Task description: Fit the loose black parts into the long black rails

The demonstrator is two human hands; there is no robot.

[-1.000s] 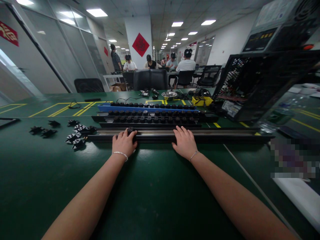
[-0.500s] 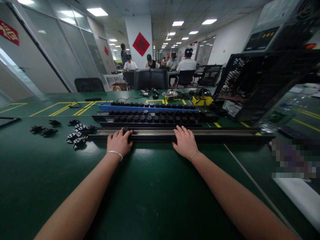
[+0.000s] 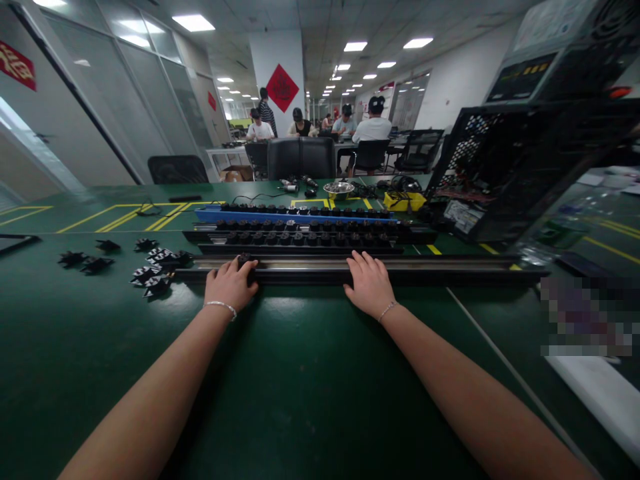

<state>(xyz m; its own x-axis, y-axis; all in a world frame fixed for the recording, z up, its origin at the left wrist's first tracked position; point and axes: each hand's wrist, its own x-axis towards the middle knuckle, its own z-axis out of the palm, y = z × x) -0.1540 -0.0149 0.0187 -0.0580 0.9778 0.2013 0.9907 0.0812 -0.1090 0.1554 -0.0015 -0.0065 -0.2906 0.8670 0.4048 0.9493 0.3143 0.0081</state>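
A long black rail [image 3: 300, 273] with a silvery channel along its top lies crosswise on the green table. My left hand [image 3: 230, 287] is at the rail's left part, its thumb and fingers closed around a small round black module [image 3: 244, 258] seated on the channel. Most of that module is hidden by the fingers. Farther right, my right hand [image 3: 371, 283] grips the rail, fingers over the top and thumb at the near side. Loose black modules [image 3: 157, 285], some with pale metal parts, lie in a cluster beside the rail's left end.
Behind the rail stand more rails [image 3: 295, 250] carrying rows of black modules, one rail blue [image 3: 210, 215]. A metal bowl [image 3: 339, 189], a yellow tray [image 3: 404, 201] and cables are farther back. An opened computer case [image 3: 525, 167] rises at right. Several people sit at far desks.
My left hand has slid a little left along the rail together with the black module. My right hand stays in place. A distant standing person has moved right.
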